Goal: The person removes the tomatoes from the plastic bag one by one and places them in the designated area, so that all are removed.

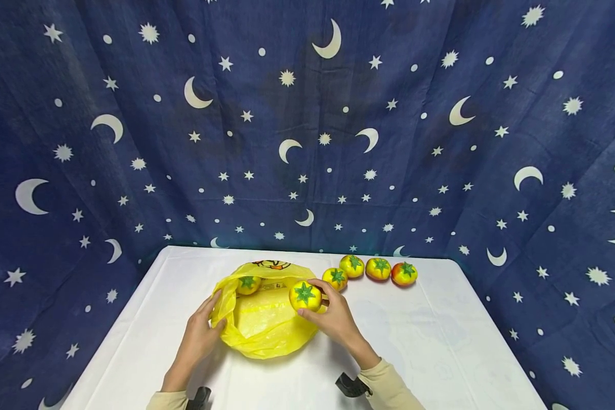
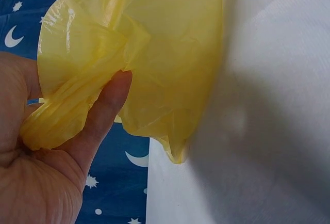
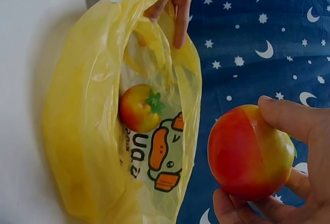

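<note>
A yellow plastic bag [image 1: 266, 336] lies with its mouth held wide, printed with a cartoon. My left hand [image 1: 201, 333] grips the bag's left edge; the left wrist view shows the gathered plastic between thumb and fingers. Inside the bag, toward its left, sits one tomato [image 3: 140, 108], yellow-red with green leaves on top. My right hand [image 1: 335, 316] holds another tomato [image 1: 305, 296] by its sides, thumb opposite fingers, overlapping the right part of the bag's mouth in the head view. In the right wrist view this tomato [image 3: 250, 152] appears beside the bag's opening.
Several more tomatoes stand behind and right of the bag: one nearest my right hand [image 1: 335, 278], then others in a row, the rightmost tomato [image 1: 404, 274] being reddest. A white cloth covers the table [image 1: 441, 336]. Behind it hangs a blue curtain [image 1: 338, 171] with moons and stars.
</note>
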Action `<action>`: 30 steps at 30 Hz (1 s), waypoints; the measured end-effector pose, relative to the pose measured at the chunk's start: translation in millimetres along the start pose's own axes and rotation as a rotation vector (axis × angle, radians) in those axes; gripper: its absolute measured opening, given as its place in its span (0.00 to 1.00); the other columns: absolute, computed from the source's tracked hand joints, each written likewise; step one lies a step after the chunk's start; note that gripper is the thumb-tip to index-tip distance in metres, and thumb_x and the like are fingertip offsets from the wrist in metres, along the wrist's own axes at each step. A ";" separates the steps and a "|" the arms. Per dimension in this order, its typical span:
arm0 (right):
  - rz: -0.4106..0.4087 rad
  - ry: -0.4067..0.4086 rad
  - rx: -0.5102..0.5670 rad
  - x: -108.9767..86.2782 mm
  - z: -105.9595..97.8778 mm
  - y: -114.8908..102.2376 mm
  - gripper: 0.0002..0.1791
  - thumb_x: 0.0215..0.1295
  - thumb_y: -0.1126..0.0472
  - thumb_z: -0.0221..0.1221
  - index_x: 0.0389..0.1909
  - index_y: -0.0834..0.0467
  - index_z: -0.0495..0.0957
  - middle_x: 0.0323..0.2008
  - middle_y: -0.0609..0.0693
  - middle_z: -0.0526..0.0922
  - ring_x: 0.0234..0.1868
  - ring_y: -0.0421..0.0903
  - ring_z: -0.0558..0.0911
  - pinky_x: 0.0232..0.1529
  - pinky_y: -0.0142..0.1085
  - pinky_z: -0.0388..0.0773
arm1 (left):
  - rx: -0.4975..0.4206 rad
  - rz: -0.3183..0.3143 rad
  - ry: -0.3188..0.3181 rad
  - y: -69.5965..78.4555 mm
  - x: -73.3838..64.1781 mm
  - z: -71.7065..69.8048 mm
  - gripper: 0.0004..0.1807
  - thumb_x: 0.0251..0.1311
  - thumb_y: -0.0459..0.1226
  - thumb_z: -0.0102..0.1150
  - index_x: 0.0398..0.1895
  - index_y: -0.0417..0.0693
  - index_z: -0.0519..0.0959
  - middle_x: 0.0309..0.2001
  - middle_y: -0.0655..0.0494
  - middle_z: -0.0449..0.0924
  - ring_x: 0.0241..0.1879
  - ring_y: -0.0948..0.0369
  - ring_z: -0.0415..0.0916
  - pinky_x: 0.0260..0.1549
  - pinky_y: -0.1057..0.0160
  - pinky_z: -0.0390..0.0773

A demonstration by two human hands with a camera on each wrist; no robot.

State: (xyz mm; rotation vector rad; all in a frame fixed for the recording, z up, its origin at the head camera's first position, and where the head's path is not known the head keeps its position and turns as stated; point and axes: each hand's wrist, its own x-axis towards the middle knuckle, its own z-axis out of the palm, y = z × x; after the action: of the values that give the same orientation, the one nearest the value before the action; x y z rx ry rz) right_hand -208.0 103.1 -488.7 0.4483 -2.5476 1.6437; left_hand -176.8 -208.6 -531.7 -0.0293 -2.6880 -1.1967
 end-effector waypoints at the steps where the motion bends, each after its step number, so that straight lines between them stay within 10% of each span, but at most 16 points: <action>1: 0.004 0.005 0.001 -0.5 -0.8 1.0 0.36 0.49 0.54 0.74 0.61 0.50 0.74 0.57 0.48 0.80 0.56 0.47 0.79 0.56 0.40 0.80 | 0.002 0.001 0.000 0.0 0.0 0.0 0.39 0.58 0.28 0.58 0.75 0.42 0.58 0.72 0.35 0.61 0.70 0.36 0.59 0.67 0.36 0.64; 30: 0.058 0.131 -0.033 -5.6 -30.9 37.8 0.35 0.48 0.56 0.75 0.60 0.51 0.75 0.59 0.50 0.79 0.58 0.48 0.78 0.55 0.40 0.81 | -0.008 0.004 -0.014 0.0 1.0 -0.5 0.39 0.58 0.27 0.58 0.75 0.41 0.58 0.72 0.35 0.61 0.71 0.36 0.58 0.69 0.37 0.61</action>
State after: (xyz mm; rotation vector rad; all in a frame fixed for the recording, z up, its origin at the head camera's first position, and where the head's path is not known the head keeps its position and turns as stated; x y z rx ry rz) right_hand -216.3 146.6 -510.1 0.2566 -2.5102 1.5896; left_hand -177.6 -209.1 -531.2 -0.0444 -2.6938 -1.2097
